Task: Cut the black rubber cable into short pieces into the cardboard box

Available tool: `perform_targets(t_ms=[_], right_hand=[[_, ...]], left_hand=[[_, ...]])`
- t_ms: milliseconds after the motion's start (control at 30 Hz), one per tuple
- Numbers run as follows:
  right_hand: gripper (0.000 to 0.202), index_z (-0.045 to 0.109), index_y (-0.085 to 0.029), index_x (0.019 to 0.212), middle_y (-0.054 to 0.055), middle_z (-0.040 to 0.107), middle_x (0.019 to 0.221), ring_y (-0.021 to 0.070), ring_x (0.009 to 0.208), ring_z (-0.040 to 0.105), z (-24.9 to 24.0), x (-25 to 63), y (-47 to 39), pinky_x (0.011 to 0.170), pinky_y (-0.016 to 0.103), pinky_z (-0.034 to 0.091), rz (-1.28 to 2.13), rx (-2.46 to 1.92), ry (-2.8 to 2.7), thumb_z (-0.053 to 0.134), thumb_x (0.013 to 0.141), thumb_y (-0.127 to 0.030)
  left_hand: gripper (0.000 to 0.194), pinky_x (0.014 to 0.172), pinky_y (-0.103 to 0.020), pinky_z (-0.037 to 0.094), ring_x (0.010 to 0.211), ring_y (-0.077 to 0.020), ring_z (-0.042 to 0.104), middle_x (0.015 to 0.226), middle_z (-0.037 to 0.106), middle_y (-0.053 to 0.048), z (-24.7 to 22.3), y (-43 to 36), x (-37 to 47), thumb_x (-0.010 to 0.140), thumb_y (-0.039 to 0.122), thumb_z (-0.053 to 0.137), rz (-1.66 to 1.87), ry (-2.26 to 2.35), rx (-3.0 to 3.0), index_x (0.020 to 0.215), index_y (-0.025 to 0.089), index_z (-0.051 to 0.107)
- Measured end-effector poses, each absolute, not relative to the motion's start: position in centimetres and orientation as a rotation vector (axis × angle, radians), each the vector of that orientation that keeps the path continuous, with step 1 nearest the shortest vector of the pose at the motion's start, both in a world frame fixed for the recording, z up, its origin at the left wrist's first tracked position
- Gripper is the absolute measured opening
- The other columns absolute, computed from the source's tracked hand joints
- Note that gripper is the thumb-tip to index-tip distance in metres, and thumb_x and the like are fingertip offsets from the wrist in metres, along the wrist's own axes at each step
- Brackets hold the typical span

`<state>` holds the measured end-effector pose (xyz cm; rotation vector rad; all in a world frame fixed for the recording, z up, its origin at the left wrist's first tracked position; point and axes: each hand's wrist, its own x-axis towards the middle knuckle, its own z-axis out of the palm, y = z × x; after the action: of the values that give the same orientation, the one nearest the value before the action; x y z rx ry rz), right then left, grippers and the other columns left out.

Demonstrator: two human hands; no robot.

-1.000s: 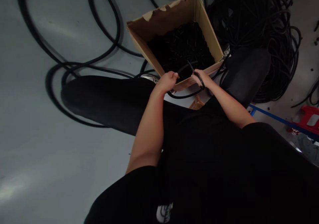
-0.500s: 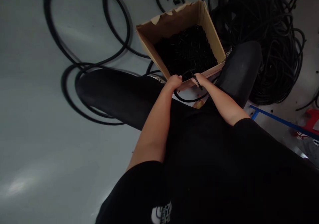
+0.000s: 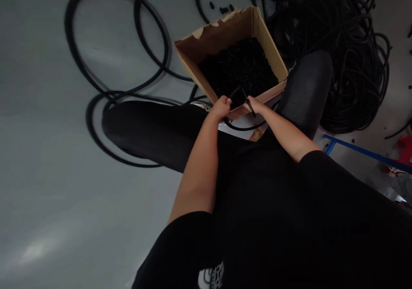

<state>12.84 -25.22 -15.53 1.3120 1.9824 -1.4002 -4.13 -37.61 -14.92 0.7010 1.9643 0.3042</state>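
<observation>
- Left hand [image 3: 222, 106]: closed in a fist on the hose [image 3: 236, 92], over the box's near edge; the hose's end projects above the box's interior.
- Right hand [image 3: 255, 105]: curled round the scissors [image 3: 251, 108], over the same edge; blade directed into the box, near the hose's end; contact cannot be told.
- Gap between hands: narrow, crossed by the near edge; hose loops below it.
- Box [image 3: 269, 44]: cardboard, open-topped, tilted in view; far edge torn, side walls straight.
- Pieces [image 3: 240, 66]: short, black, many, heaped inside, below the rim.
- Legs: left [image 3: 144, 128] spread wide, right [image 3: 305, 87] just beside the box's right wall; sideways room tight there.
- Loose pieces [image 3: 223, 10]: on the floor, beyond the far edge.
- Coils [image 3: 354, 91]: tangled heap, close to the right leg and box.
- Floor [image 3: 48, 160]: grey, broad expanse at left; wide hose loops near the left leg.
- Blue bar [image 3: 360, 150]: right side, beyond the right leg.
</observation>
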Motion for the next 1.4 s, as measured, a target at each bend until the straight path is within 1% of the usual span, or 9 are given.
perform_targets(t_ms=[100, 300, 400, 600, 900, 1067, 1200, 1300, 1400], right_hand=[[0.022, 0.057, -0.03, 0.104, -0.002, 0.073, 0.096, 0.0214, 0.104, 0.072, -15.5, 13.0, -25.0, 0.107, 0.028, 0.06, -1.489, 1.294, 2.034, 0.073, 0.103, -0.015], [0.025, 0.062, -0.028, 0.114, -0.002, 0.07, 0.101, 0.0208, 0.101, 0.069, -15.3, 13.8, -24.2, 0.108, 0.03, 0.059, -1.689, 1.189, 2.098, 0.071, 0.095, -0.015], [0.027, 0.067, -0.025, 0.118, -0.003, 0.068, 0.097, 0.0214, 0.096, 0.066, -14.6, 14.2, -23.9, 0.103, 0.032, 0.059, -1.69, 1.161, 2.075, 0.073, 0.093, -0.017], [0.019, 0.069, -0.028, 0.113, -0.006, 0.062, 0.085, 0.0216, 0.091, 0.065, -13.2, 15.0, -23.5, 0.093, 0.029, 0.058, -1.69, 1.162, 2.083, 0.077, 0.096, -0.024], [0.026, 0.071, -0.025, 0.118, -0.003, 0.069, 0.091, 0.0232, 0.095, 0.07, -14.4, 15.2, -23.4, 0.099, 0.033, 0.064, -1.757, 1.162, 2.049, 0.074, 0.093, -0.018], [0.022, 0.073, -0.027, 0.118, -0.002, 0.07, 0.092, 0.0235, 0.097, 0.07, -15.1, 15.2, -23.4, 0.1, 0.033, 0.067, -1.757, 1.125, 2.123, 0.078, 0.097, -0.032], [0.013, 0.064, -0.028, 0.104, -0.003, 0.066, 0.084, 0.0202, 0.084, 0.068, -15.4, 15.1, -23.7, 0.085, 0.028, 0.063, -1.783, 1.159, 2.12, 0.076, 0.099, -0.03], [0.017, 0.057, -0.028, 0.097, -0.007, 0.055, 0.07, 0.0172, 0.068, 0.06, -14.9, 15.0, -24.1, 0.067, 0.024, 0.052, -1.743, 1.224, 2.026, 0.072, 0.105, -0.029], [0.022, 0.054, -0.029, 0.093, -0.009, 0.045, 0.062, 0.0154, 0.06, 0.052, -14.0, 14.9, -24.2, 0.061, 0.023, 0.041, -1.72, 1.259, 1.983, 0.07, 0.109, -0.028]], left_hand=[[0.034, 0.108, -0.049, 0.071, 0.101, -0.0313, 0.086, 0.111, 0.085, -0.017, -14.4, -37.6, -3.8, 0.127, 0.033, 0.052, 0.397, 1.952, 0.595, 0.139, 0.017, 0.079], [0.033, 0.116, -0.05, 0.07, 0.104, -0.0317, 0.082, 0.101, 0.079, -0.01, -14.0, -37.5, -3.6, 0.124, 0.039, 0.059, 0.484, 1.902, 0.644, 0.139, 0.019, 0.082], [0.033, 0.118, -0.051, 0.071, 0.107, -0.0334, 0.083, 0.1, 0.079, -0.011, -13.8, -37.3, -3.6, 0.123, 0.039, 0.059, 0.472, 1.882, 0.7, 0.137, 0.02, 0.083], [0.034, 0.12, -0.051, 0.069, 0.11, -0.0346, 0.082, 0.103, 0.081, -0.013, -13.1, -37.1, -3.4, 0.121, 0.031, 0.056, 0.434, 1.875, 0.75, 0.137, 0.02, 0.084], [0.032, 0.131, -0.055, 0.064, 0.131, -0.0403, 0.083, 0.118, 0.087, -0.017, -12.5, -37.0, -3.3, 0.122, 0.032, 0.06, 0.432, 1.903, 0.764, 0.139, 0.02, 0.085], [0.034, 0.131, -0.057, 0.066, 0.13, -0.0404, 0.085, 0.115, 0.087, -0.016, -13.9, -37.3, -3.5, 0.123, 0.035, 0.057, 0.423, 1.868, 0.837, 0.14, 0.02, 0.083], [0.036, 0.132, -0.058, 0.066, 0.132, -0.0405, 0.086, 0.118, 0.089, -0.017, -15.3, -37.5, -3.6, 0.123, 0.035, 0.055, 0.435, 1.86, 0.91, 0.139, 0.019, 0.083], [0.038, 0.133, -0.058, 0.066, 0.136, -0.0419, 0.087, 0.127, 0.091, -0.02, -15.9, -37.5, -3.9, 0.123, 0.035, 0.053, 0.402, 1.873, 0.962, 0.14, 0.018, 0.082], [0.039, 0.136, -0.06, 0.064, 0.144, -0.0441, 0.086, 0.137, 0.091, -0.022, -16.0, -37.7, -4.1, 0.123, 0.036, 0.054, 0.357, 1.882, 0.985, 0.143, 0.018, 0.082]])
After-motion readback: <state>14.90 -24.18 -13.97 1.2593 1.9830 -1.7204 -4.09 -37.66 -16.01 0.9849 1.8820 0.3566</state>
